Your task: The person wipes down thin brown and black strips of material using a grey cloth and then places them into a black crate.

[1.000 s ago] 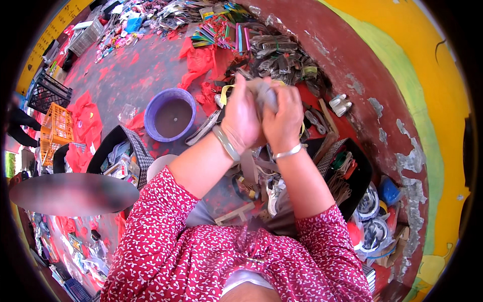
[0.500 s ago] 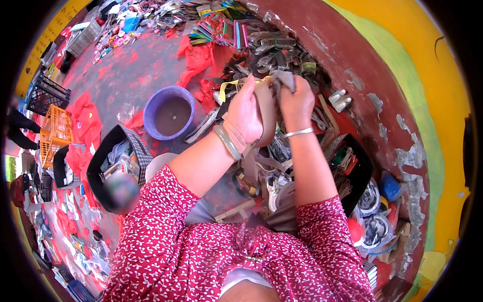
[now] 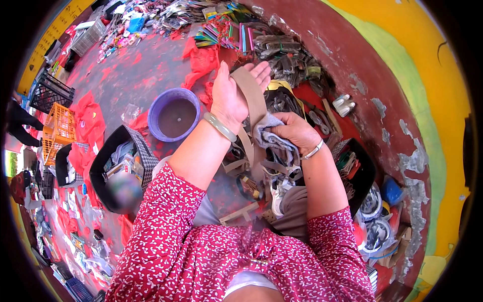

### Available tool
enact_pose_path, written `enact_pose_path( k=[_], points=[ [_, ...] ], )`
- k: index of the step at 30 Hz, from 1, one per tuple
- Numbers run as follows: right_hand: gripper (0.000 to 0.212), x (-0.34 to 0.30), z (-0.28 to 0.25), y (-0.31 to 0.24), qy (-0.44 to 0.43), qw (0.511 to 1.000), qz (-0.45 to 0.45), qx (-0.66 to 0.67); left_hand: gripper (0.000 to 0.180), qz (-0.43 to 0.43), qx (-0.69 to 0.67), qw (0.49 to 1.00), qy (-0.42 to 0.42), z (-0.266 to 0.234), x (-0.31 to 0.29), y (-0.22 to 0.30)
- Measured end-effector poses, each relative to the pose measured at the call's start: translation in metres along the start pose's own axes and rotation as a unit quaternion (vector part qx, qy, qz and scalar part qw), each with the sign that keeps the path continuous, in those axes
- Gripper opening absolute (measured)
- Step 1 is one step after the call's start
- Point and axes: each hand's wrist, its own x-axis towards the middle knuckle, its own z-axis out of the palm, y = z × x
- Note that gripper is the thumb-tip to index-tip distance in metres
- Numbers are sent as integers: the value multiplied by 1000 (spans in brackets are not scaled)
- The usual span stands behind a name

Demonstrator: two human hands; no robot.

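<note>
A brown strap or belt [image 3: 250,94] lies across the palm of my left hand [image 3: 229,100], which is turned up with its fingers stretched out. From there the strap runs down to a damp-looking grey cloth [image 3: 274,135] and hangs on below it. My right hand [image 3: 300,134] pinches this cloth around the strap, thumb on top. Under my hands, more straps and a white shoe [image 3: 277,199] lie by my knees. A black bag-like bundle with a yellow edge [image 3: 282,95] sits just beyond the right hand.
At left stand a purple basin [image 3: 155,117] of murky water and a checkered box [image 3: 143,146] of packets. Another dark box [image 3: 366,173] is at my right knee. Bagged goods [image 3: 376,234] lie by the peeling wall [image 3: 407,151]. An orange crate [image 3: 61,123] stands far left.
My right hand has come down and nearer with the grey cloth, along the strap. The left hand has moved slightly left, and its fingers are now stretched out under the strap.
</note>
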Motion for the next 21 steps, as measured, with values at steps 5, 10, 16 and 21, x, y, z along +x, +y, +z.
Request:
enact_pose_path(
  k=[5,10,16,21],
  points=[
    [20,3,19,-10,105,969,-119,187,64,-54,143,987,39,8,-10,-20],
    [20,-7,12,-24,175,977,-114,37,47,12,156,987,28,3,-10,-34],
    [21,-21,32,-30,285,885,-361,73,51,-8,62,998,11,2,-5,-23],
    [40,4,57,-5,319,635,-458,-535,71,-95,26,995,-10,10,-21,-32]
  ],
)
